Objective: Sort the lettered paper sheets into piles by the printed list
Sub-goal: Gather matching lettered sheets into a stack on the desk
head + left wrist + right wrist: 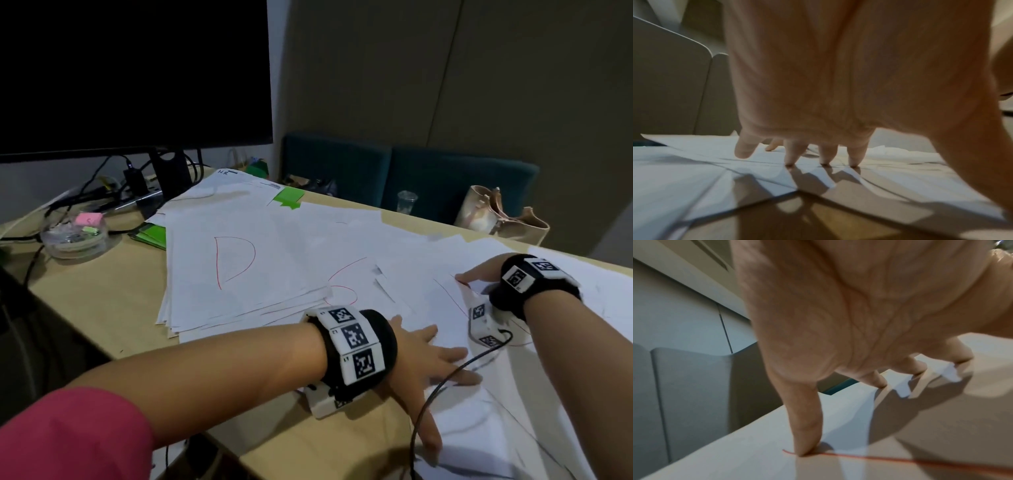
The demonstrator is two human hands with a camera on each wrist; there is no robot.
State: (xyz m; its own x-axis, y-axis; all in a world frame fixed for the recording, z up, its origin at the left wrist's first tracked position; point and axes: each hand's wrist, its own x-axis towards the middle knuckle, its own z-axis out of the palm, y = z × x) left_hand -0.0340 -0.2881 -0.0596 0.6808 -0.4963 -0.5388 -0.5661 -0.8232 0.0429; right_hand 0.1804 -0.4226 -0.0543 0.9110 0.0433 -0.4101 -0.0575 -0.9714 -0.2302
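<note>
I saw my left hand (pixel 423 363) lying flat with straight, spread fingers (pixel 790 154) pressing loose white paper sheets (pixel 479 411) at the near edge of the pale wooden bench (pixel 113 301), its grip holding nothing. My right hand (pixel 479 274) rested further along the bench's right side, fingertips (pixel 807 438) straight on a white sheet with a red pen line (pixel 890 458), also holding nothing. A squared pile of white sheets topped by a red letter D (pixel 236 263) sat mid-bench, just in front of the dark monitor (pixel 133 75).
</note>
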